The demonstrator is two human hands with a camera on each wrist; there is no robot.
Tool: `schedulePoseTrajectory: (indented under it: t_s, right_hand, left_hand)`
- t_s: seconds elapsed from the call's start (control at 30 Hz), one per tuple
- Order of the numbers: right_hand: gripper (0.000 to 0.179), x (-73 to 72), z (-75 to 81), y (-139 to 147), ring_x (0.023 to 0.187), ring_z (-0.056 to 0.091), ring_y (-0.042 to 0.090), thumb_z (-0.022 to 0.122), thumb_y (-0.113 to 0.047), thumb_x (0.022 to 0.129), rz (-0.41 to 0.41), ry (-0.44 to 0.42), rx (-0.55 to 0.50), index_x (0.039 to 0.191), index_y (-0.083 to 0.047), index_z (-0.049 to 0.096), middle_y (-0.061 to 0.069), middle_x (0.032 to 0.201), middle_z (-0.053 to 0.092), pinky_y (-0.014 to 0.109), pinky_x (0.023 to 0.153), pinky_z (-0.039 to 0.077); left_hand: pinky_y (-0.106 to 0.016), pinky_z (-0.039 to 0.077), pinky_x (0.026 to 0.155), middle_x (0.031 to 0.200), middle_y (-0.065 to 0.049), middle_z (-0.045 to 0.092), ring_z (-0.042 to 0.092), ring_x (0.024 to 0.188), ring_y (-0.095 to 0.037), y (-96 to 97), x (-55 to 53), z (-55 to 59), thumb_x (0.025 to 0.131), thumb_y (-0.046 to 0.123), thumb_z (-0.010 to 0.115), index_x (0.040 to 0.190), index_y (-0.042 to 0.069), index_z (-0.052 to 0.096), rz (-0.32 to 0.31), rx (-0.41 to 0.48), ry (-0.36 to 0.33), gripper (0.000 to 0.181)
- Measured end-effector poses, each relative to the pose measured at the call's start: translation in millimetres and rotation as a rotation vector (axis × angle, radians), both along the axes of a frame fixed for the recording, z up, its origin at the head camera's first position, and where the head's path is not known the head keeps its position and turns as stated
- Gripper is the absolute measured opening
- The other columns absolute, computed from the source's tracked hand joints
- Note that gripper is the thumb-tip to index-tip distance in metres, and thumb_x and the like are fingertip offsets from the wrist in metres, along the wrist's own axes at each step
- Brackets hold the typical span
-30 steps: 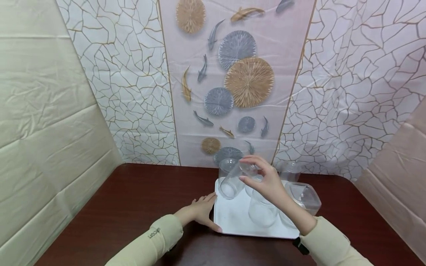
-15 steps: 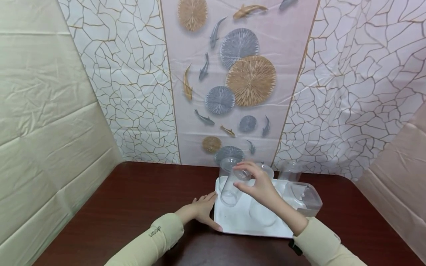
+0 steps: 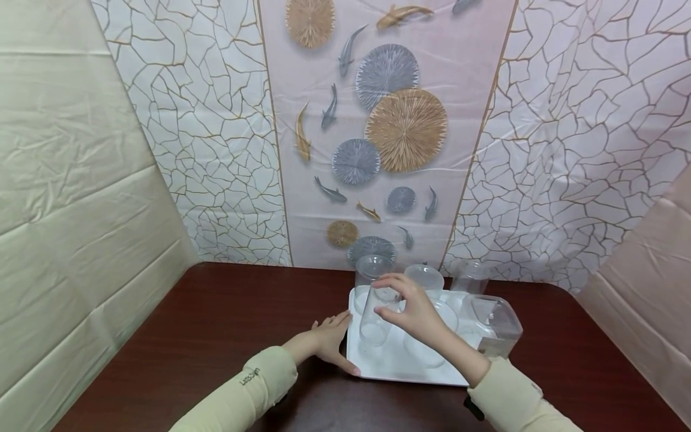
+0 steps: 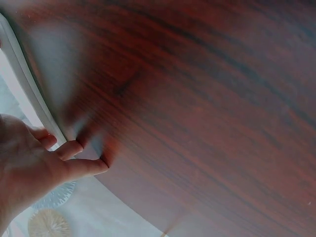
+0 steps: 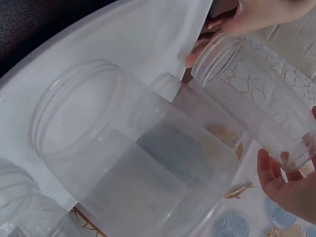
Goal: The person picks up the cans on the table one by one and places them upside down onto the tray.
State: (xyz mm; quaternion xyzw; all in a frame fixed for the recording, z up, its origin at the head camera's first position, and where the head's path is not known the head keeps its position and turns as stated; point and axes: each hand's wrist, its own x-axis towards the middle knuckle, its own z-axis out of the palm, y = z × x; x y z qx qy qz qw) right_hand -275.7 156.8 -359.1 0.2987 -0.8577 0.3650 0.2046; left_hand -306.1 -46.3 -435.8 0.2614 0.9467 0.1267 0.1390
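A clear plastic jar is held by my right hand, thumb and fingers curled round its upper end. In the right wrist view the jar has its ridged mouth towards the white tray and its base by my fingertips. I cannot tell whether its rim touches the tray. My left hand rests at the tray's left edge, thumb at the front corner and fingers spread along the side. A wide clear jar stands mouth down on the tray beside the held one.
Behind the held jar is another clear jar. More clear containers stand towards the back, one jar at the back right. A squarish clear container is at the tray's right. Dark wooden tabletop surrounds the tray.
My right hand has moved left and towards the front with the jar, which now stands more upright. The left hand has stayed at the tray's edge.
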Motion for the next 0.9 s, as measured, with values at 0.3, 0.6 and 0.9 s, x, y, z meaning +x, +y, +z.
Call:
schedulePoseTrajectory:
  t_s: [0.3, 0.6, 0.9]
  right_hand:
    - [0.035, -2.8, -11.5, -1.6, 0.107, 0.058, 0.03, 0.076, -0.006, 0.073, 0.002, 0.028, 0.045, 0.107, -0.008, 0.067, 0.012, 0.114, 0.062, 0.04, 0.082, 0.049]
    - [0.035, -0.3, -19.3, -3.7, 0.109, 0.056, 0.03, 0.077, -0.007, 0.074, -0.018, -0.001, 0.094, 0.108, -0.01, 0.066, 0.01, 0.116, 0.061, 0.048, 0.089, 0.046]
    - [0.036, -2.1, -22.4, -5.2, 0.113, 0.054, 0.033, 0.076, -0.007, 0.074, -0.021, -0.023, 0.122, 0.108, -0.009, 0.065, 0.014, 0.119, 0.06, 0.05, 0.092, 0.045]
  left_hand:
    - [-0.063, 0.026, 0.105, 0.156, -0.009, 0.02, 0.027, 0.139, -0.037, 1.3, 0.7, 1.6, 0.065, 0.058, 0.078, 0.149, 0.004, 0.019, -0.003, -0.006, 0.003, 0.116]
    - [-0.063, 0.026, 0.105, 0.156, -0.009, 0.019, 0.026, 0.139, -0.037, 1.1, 0.2, 1.3, 0.066, 0.059, 0.077, 0.149, 0.004, 0.019, -0.008, -0.015, -0.003, 0.116]
    - [-0.062, 0.026, 0.106, 0.157, -0.008, 0.018, 0.026, 0.14, -0.036, 1.1, 0.3, 0.1, 0.066, 0.059, 0.077, 0.149, 0.004, 0.018, -0.003, -0.014, -0.002, 0.115]
